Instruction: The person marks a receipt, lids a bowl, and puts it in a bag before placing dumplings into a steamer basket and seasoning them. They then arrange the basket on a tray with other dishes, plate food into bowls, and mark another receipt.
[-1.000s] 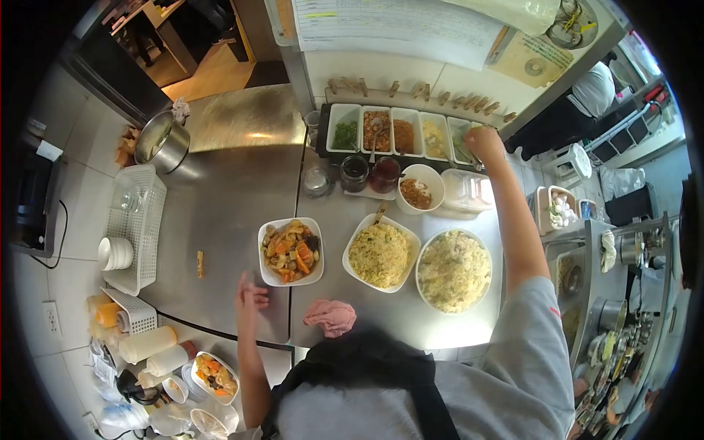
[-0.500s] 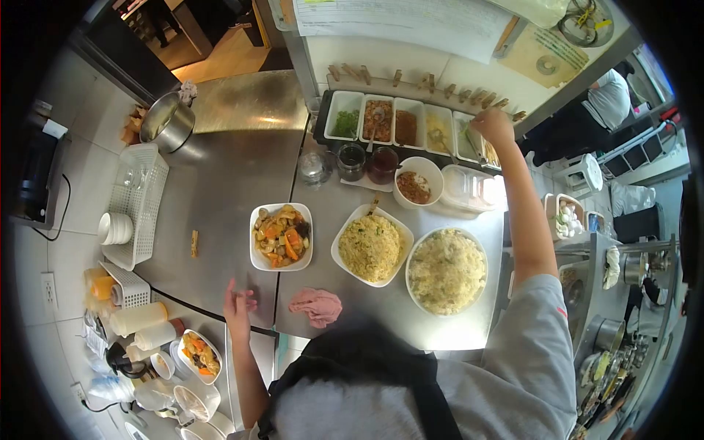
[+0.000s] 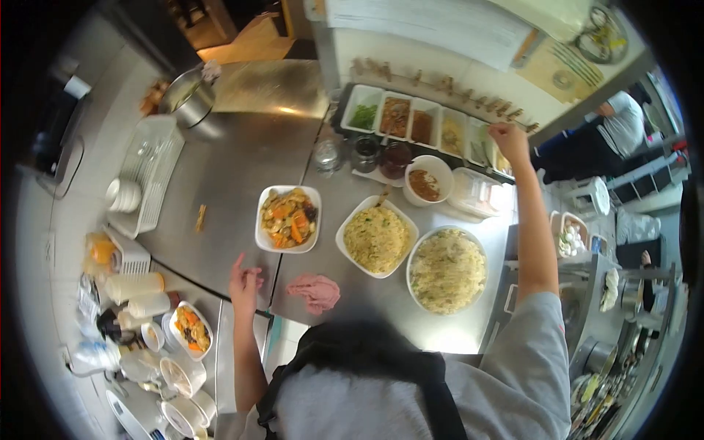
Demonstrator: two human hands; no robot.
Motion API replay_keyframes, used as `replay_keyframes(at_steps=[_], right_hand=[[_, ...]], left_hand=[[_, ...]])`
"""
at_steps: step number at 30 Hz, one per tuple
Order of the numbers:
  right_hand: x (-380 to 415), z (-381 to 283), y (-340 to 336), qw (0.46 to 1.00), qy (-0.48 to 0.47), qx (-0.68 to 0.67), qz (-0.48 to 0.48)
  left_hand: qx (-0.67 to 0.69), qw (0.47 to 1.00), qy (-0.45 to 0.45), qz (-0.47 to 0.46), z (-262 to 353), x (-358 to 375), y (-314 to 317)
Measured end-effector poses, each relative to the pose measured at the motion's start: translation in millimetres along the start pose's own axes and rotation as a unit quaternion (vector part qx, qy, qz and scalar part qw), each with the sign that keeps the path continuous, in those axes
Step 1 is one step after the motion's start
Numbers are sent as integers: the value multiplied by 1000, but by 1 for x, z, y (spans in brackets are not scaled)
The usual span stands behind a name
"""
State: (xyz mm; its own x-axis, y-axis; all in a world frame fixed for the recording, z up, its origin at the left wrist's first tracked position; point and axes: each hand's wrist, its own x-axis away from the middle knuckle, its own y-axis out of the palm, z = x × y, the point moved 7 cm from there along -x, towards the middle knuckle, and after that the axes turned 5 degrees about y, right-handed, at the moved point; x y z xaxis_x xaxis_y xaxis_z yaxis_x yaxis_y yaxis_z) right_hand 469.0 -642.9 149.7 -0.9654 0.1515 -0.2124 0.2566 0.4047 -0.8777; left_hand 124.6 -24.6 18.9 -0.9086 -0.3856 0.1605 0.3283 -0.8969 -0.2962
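My right hand [image 3: 510,139] is closed, held at the right end of a row of white topping containers [image 3: 364,98]; whatever its fingers may hold is hidden. Just left of it, a thin utensil leans in one container. My left hand [image 3: 246,284] hovers with fingers apart and nothing in them, left of a crumpled pink cloth [image 3: 314,293]. In front of me stand a square white bowl of stir-fried vegetables [image 3: 287,218], a square bowl of fried rice [image 3: 376,240] and a large round bowl of pale rice [image 3: 448,270].
Behind the rice are jars [image 3: 396,159], a white bowl with brown topping [image 3: 425,185] and a clear plastic box [image 3: 475,192]. A clothespin [image 3: 200,218] lies on the steel counter. A white basket [image 3: 156,172] and a metal pot [image 3: 188,99] stand left. Another person [image 3: 609,132] is at the right.
The camera view has tilted, shifting the scene. My right hand stays closed over the containers' right end, and my left hand stays raised with fingers apart. The bowls stay in place.
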Motion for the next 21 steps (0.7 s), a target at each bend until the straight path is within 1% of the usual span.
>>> replay_keyframes(at_steps=[2,3,4,5,8,10,11,12,14,17,20,21], right_hand=[[16,-42,-19,998,-41,-41,35],[23,-65,-21,997,-56,-60,15],[34,-92,-21,997,-48,-59,-18],[44,-115,-13,993,-74,-86,-46],[85,-190,18,970,-121,-166,-131],[115,-247,40,945,-173,-201,-194],[123,-269,55,940,-189,-187,-213],[131,-280,77,930,-142,-205,-269],[149,-320,96,923,-213,-190,-258],[189,-365,127,914,-308,-98,-244],[246,-391,145,882,-411,-29,-228],[257,-395,147,877,-424,21,-223]], left_hand=[[-6,1000,0,0,-4,3,-2],[-11,1000,1,-6,-3,5,-1],[-2,1000,6,3,0,9,0],[8,1000,14,8,3,12,1],[4,1000,-6,-14,-7,16,10],[-3,1000,16,-26,-2,19,16],[-7,999,27,-32,1,23,18],[-4,999,33,-33,3,27,18],[1,998,45,-34,7,33,15],[29,999,38,-20,-2,49,2],[35,999,24,-7,-21,66,-12],[34,999,19,-3,-25,71,-18]])
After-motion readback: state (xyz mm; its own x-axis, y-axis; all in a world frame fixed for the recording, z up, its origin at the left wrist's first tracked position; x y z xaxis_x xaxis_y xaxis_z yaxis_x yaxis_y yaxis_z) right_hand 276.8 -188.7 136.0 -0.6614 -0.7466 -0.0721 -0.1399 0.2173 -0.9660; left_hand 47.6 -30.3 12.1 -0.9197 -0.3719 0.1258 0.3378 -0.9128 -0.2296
